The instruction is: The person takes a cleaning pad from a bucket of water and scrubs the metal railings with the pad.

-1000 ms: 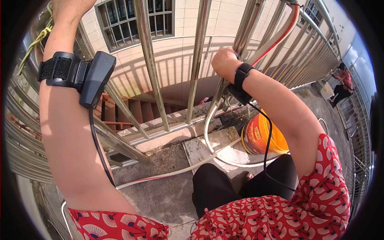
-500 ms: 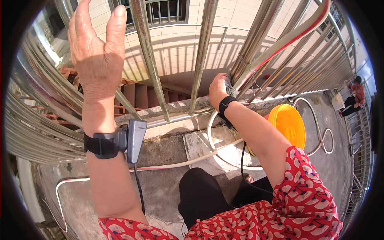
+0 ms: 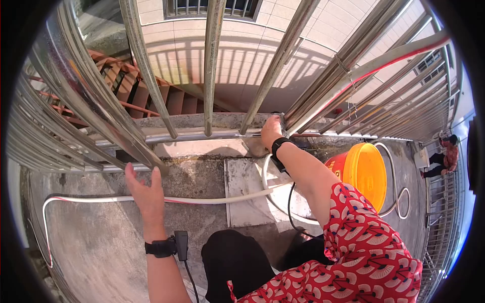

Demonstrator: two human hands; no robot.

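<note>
My left hand is raised with thumb and fingers apart and nothing in it, just in front of the foot of a thick metal post. A dark band is on each wrist. My right hand is closed round something dark at the base of another post, near the railing's bottom rail; most of what it holds is hidden. A white hose with a red stripe slopes down beside that post. Its lower length runs along the floor behind my left hand.
An orange-yellow bucket stands to the right of my right arm. A pale slab lies on the concrete floor. Red stairs and a tiled wall are beyond the bars. At the far right a person is beside a pale container.
My left hand has come down from the upper railing to near the post's foot, its fingers apart. My right hand has moved down its post to the base. The view has shifted.
</note>
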